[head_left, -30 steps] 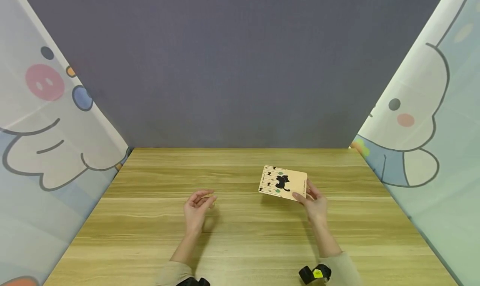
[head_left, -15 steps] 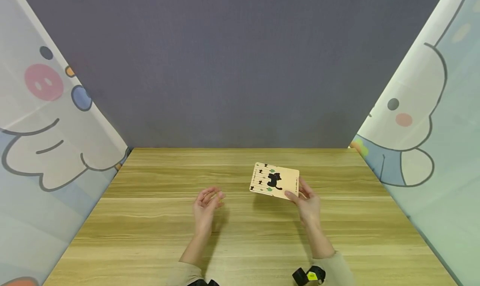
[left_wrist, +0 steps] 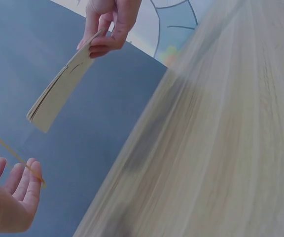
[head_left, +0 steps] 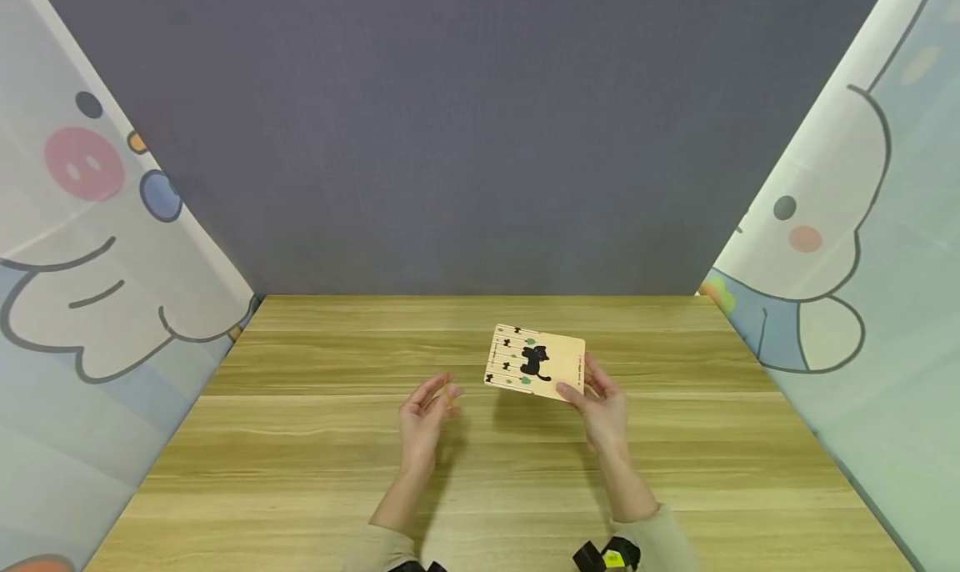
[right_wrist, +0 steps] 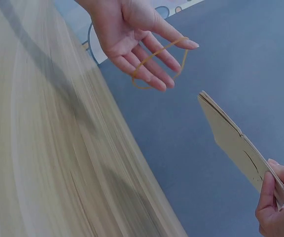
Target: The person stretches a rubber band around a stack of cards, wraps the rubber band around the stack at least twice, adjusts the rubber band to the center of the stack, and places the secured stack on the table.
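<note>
My right hand holds a thin cream booklet by its right edge, thumb on top and fingers beneath. A black cat, small figures and thin lines are printed on its upper face. Edge-on in the left wrist view, the booklet shows stacked layers and a small notch midway along one side. It is tilted, raised over the table. To the left is my left hand, fingers relaxed and spread. A yellow rubber band loops over its thumb and fingers, stretched between them. Hand and booklet stay apart.
The wood-grain table lies under both hands. Behind it rises a dark grey panel. Cartoon-printed curtains flank the left and right. Both wrists carry small black cameras, the right one with a yellow label.
My right hand has moved left with the booklet. My left hand has moved right, its fingers spreading, so hand and booklet are closer together.
</note>
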`<state>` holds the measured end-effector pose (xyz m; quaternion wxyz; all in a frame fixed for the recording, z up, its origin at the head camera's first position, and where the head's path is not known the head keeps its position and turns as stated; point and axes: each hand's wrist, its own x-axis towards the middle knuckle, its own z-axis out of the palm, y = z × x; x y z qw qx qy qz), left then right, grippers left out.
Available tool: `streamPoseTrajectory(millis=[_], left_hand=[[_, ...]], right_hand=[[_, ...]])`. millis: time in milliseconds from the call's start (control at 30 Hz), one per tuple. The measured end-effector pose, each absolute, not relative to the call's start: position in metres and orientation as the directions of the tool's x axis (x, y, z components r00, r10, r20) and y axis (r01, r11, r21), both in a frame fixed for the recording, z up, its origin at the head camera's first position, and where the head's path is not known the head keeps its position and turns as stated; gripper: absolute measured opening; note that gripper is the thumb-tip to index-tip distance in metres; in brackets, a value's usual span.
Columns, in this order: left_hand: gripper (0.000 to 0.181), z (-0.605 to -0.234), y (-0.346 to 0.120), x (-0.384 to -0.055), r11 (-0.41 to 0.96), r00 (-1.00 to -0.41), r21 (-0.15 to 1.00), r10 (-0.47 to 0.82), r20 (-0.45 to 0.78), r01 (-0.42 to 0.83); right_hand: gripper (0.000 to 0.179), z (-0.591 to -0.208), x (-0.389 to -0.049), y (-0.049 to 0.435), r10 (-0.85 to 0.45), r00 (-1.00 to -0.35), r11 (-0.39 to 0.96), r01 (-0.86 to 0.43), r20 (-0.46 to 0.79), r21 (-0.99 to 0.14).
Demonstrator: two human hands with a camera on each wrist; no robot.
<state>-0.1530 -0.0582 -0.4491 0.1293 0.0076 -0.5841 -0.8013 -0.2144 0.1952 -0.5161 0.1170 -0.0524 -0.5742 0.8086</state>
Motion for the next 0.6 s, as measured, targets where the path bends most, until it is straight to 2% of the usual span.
streamPoseTrajectory(millis=[167,333,433,567,600], left_hand=[[0.04,-0.451,-0.049,-0.153,-0.323,-0.962,0.92,-0.225,0.155,0.223],[0.038,-0.459,-0.043,-0.159,-0.394,-0.951,0.872,-0.217,0.219,0.291],[0.039,-0.455,-0.039,-0.159,-0.455,-0.958,0.848,-0.209,0.197,0.273],[0.042,-0.441,-0.033,-0.155,-0.541,-0.975,0.82,-0.208,0.084,0.186],[0.043,-0.439,-0.032,-0.155,-0.561,-0.976,0.81,-0.205,0.067,0.173]], right_hand=[[0.076,-0.515,-0.213,0.193,0.234,-0.971,-0.327,-0.135,0.059,-0.935],[0.076,-0.515,-0.212,0.186,0.225,-0.973,-0.343,-0.133,0.056,-0.93],[0.077,-0.514,-0.21,0.183,0.216,-0.974,-0.343,-0.134,0.061,-0.93],[0.077,-0.514,-0.207,0.179,0.19,-0.978,-0.351,-0.146,0.082,-0.925],[0.076,-0.503,-0.201,0.177,0.168,-0.98,-0.374,-0.159,0.102,-0.914]])
